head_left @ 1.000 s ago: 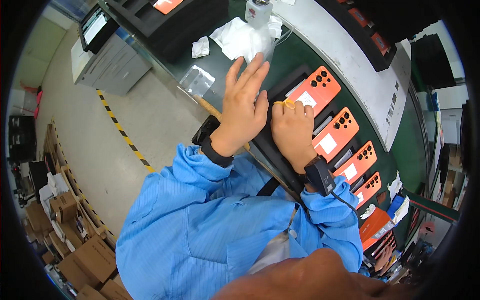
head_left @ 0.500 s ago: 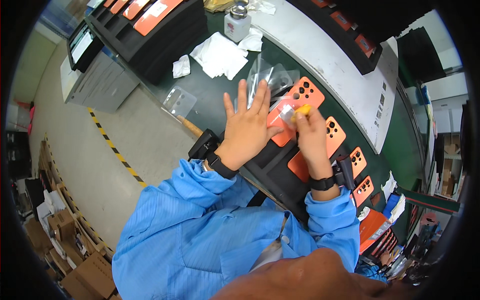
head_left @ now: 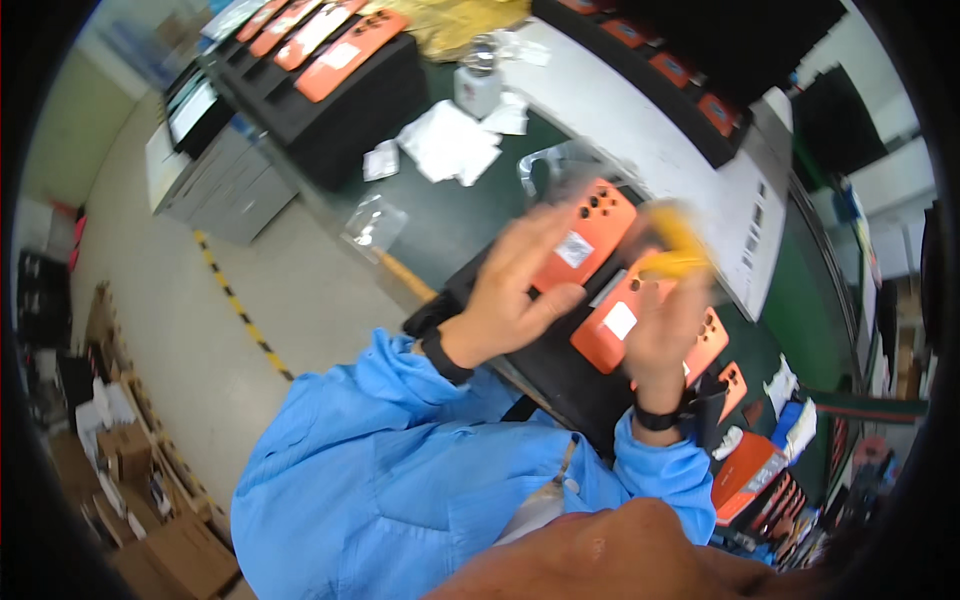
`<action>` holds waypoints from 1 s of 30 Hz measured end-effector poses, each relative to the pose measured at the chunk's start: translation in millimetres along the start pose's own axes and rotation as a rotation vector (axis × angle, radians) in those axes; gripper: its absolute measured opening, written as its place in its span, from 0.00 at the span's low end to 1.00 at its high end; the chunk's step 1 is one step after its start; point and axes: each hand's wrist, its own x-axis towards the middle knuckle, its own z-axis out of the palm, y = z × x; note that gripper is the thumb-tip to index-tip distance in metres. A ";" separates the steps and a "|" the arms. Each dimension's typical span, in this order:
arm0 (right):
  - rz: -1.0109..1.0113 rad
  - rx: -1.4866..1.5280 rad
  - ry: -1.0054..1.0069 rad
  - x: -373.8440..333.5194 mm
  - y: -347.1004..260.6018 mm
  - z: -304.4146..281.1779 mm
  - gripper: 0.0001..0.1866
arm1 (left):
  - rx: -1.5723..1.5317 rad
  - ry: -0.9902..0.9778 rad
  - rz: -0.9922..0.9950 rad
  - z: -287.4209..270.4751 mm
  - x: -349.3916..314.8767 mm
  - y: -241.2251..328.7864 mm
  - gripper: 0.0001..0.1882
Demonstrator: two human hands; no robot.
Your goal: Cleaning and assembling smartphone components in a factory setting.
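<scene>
An orange phone back panel [head_left: 590,240] with dark camera rings and a white square label lies in a black foam tray [head_left: 470,290]. My left hand [head_left: 515,285] rests along its left edge, fingers stretched and thumb apart. Right of the panel, my right hand [head_left: 668,325] is closed on a small yellow thing [head_left: 678,245], smeared by motion; its kind does not show. Beneath that hand lies a second orange panel [head_left: 610,325] with a white label. Farther right are more orange panels [head_left: 733,385]. Blurred clear film [head_left: 545,165] lies beyond the first panel.
White wipes [head_left: 445,140] and a white pump bottle [head_left: 478,88] stand at the back. Black foam trays with orange panels [head_left: 350,55] are stacked at the far left. A clear film piece [head_left: 375,222] and a wooden-handled tool [head_left: 402,275] lie near the left table edge.
My right hand has moved right, off the first panel, with the yellow thing. My left hand has shifted toward the panel's left edge. The label there is now uncovered. The whole view has shifted slightly.
</scene>
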 end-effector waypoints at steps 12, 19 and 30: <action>0.066 0.279 -0.333 -20.3 -41.7 -13.6 0.05 | -0.614 0.447 -0.451 -136.0 -61.6 -12.6 0.36; 0.131 0.163 -0.354 -48.0 -35.1 -18.5 0.06 | 0.524 0.319 -0.840 -170.0 -95.5 -95.6 0.45; 0.424 -0.032 -0.162 -94.1 -8.6 -84.6 0.05 | 0.839 0.488 -0.227 -157.8 -62.7 -9.3 0.23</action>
